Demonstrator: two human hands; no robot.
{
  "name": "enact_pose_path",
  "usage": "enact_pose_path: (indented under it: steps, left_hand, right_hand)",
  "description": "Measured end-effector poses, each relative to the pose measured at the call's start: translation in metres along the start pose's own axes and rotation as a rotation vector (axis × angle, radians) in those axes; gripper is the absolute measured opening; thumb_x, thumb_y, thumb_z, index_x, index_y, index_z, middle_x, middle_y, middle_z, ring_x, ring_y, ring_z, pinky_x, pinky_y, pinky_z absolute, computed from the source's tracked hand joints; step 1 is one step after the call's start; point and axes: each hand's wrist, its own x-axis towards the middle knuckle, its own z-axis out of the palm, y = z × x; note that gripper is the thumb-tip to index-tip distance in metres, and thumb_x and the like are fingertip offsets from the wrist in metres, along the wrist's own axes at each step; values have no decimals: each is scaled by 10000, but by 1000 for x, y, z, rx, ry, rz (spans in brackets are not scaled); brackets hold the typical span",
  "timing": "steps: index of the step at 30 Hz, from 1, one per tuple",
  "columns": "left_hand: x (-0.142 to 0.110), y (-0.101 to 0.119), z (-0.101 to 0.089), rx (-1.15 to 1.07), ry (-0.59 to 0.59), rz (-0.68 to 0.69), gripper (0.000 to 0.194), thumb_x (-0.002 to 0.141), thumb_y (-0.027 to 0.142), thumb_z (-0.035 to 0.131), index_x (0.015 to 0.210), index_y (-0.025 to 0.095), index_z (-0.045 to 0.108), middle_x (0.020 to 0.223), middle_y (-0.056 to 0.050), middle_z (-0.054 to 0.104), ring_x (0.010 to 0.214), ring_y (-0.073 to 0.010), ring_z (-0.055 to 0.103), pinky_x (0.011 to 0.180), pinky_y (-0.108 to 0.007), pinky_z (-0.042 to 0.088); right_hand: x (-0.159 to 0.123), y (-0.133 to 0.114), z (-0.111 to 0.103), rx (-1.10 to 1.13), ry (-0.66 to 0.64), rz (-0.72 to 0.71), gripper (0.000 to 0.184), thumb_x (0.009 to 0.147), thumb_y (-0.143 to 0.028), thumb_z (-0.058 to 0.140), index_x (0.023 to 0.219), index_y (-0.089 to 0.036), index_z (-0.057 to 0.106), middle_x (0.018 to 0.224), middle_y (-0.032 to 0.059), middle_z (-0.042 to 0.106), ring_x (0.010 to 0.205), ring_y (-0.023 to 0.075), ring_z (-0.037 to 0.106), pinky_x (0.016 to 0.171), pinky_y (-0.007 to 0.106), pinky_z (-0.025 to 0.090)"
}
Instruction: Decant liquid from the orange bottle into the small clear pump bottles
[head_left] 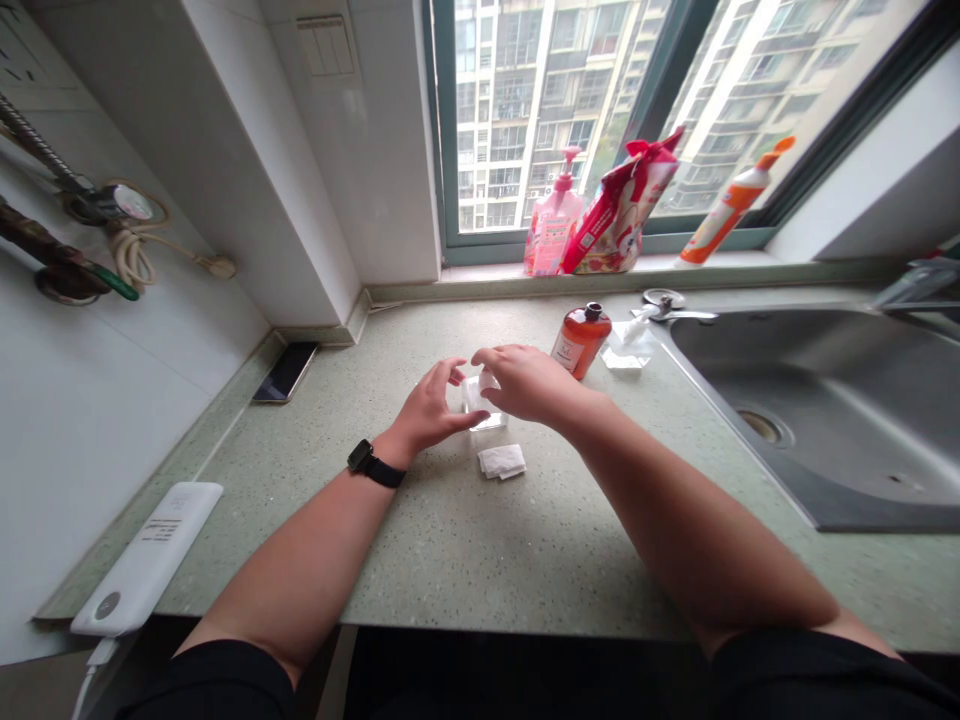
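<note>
Both of my hands meet over a small clear container [480,412] standing on the green speckled counter [480,540]. My left hand [433,405], with a black watch on the wrist, curls around the container's left side. My right hand [525,380] reaches over its top, fingers pinching something white at the opening. A folded white tissue [501,461] lies on the counter just in front of the container. An open orange bottle [581,338] stands right of my right hand.
A steel sink [817,400] fills the right. A pump head and clear wrapper [630,335] lie by the orange bottle. A pink pump bottle [553,225], red pouch [621,208] and orange-capped bottle [731,205] line the windowsill. A phone [285,371] and white power bank [146,565] lie left.
</note>
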Motion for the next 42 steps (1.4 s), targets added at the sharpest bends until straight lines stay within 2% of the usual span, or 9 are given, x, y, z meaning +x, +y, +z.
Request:
enact_pose_path:
  steps: [9,13,18,21,25,29,33,38,42]
  left_hand:
    - [-4,10,8,105,69,-45,802,791,705,870,1358,246,535,1182,-105,704,1100,-318,709,987,-504,575]
    - [-3,6,6,88,52,-33,864,781,730,865,1406,240,522,1183,-106,703,1108,-320,707,1023,-515,557]
    - [-2,1,-1,63,17,9,951,780,778,835,1498,253,499,1243,-114,699,1180,-332,686,1112,-540,508]
    - [-2,-2,-6,35,3,32,924,852,796,750,1540,241,482,1297,-131,692,1226,-336,671,1141,-545,492]
    - [-1,-6,-8,4,35,18,767,1005,771,526,1538,220,502,1309,-140,690,1230,-323,672,1153,-546,487]
    - [0,-9,-8,-5,66,-15,733,1054,752,390,1517,200,527,1295,-140,691,1216,-315,674,1137,-534,510]
    - [1,-12,-7,2,62,-50,730,1054,743,374,1476,174,547,1265,-144,697,1190,-314,685,1133,-537,519]
    - [3,-16,-5,10,51,-87,726,1030,750,416,1439,169,567,1249,-143,708,1185,-317,693,1148,-551,514]
    - [4,-16,-5,20,31,-120,737,1010,759,441,1435,170,567,1252,-144,714,1197,-322,695,1151,-555,513]
  right_hand:
    - [-1,-4,3,32,11,77,296,966,-159,625,1256,-169,685,1234,172,775,1153,319,718,934,395,524]
    - [-1,1,1,38,-1,62,281,976,-212,662,1252,-189,706,1263,152,768,1195,316,707,942,386,528]
    - [-2,3,-4,2,-22,67,171,967,-277,725,1115,-200,761,1170,113,782,1112,287,722,885,348,511]
    - [-2,5,-7,14,-17,40,146,964,-260,733,1100,-227,777,1157,86,786,1090,263,719,844,325,489]
    - [-4,9,-13,45,27,-3,136,963,-244,738,1089,-232,787,1176,77,786,1063,242,714,818,314,464]
    - [-11,17,-30,98,94,-19,146,943,-231,755,1082,-238,798,1161,56,792,1037,217,707,811,305,451]
    - [-31,32,-61,128,160,6,143,910,-234,777,1046,-239,820,1053,31,804,961,194,703,827,315,467]
    - [-76,63,-105,164,237,175,190,855,-289,782,1032,-268,848,995,13,811,934,215,722,856,356,527]
    - [-105,93,-122,118,227,390,207,828,-343,790,998,-245,855,934,37,802,879,228,717,812,375,542]
